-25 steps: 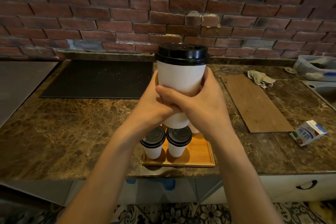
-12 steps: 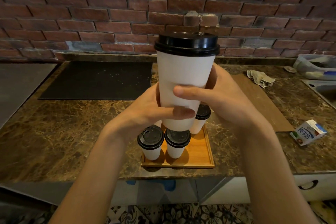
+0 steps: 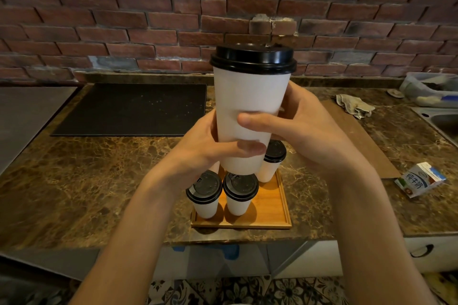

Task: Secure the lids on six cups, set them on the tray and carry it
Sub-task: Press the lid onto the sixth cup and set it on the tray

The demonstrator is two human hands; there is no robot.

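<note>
A tall white paper cup (image 3: 249, 99) with a black lid (image 3: 253, 59) is held upright in the air, close to the camera, above the counter. My left hand (image 3: 198, 148) grips its lower part from the left, thumb across the front. My right hand (image 3: 304, 129) grips it from the right, thumb on the front. Below, a wooden tray (image 3: 270, 208) near the counter's front edge carries lidded white cups: two in front (image 3: 204, 195) (image 3: 240, 194) and one behind at the right (image 3: 271, 162). More of the tray is hidden behind the held cup and my hands.
A black mat (image 3: 133, 109) lies at the back left of the brown marble counter (image 3: 74, 181). A wooden board (image 3: 357, 136), a crumpled cloth (image 3: 354, 105) and a small milk carton (image 3: 418, 179) are to the right. A sink (image 3: 443, 119) is at the far right edge.
My hands have drawn apart from an overlapped clasp, and the cup has come slightly nearer the camera. The rear right cup on the tray is now uncovered.
</note>
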